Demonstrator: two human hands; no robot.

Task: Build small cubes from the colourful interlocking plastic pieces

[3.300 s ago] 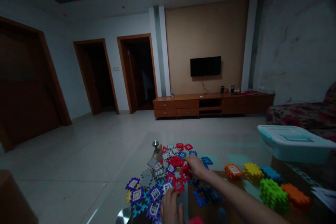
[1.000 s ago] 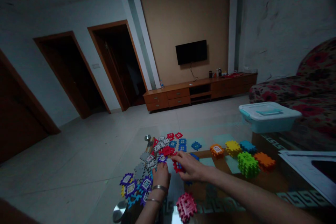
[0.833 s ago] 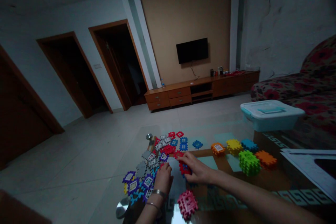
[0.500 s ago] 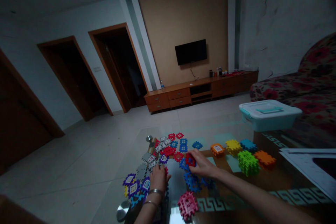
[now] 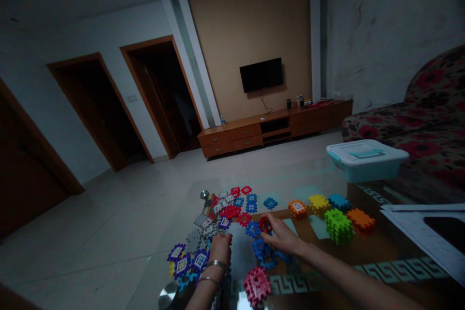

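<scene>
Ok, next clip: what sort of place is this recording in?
Most likely the living room of a home: a wall-mounted black flat-screen television sits above a low wooden cabinet with drawers, and a red-flowered fabric sofa stands along the right side.

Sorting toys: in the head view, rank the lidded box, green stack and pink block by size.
Lidded box, largest. Green stack and pink block look alike; pink's nearness to the camera leaves them unranked.
</scene>
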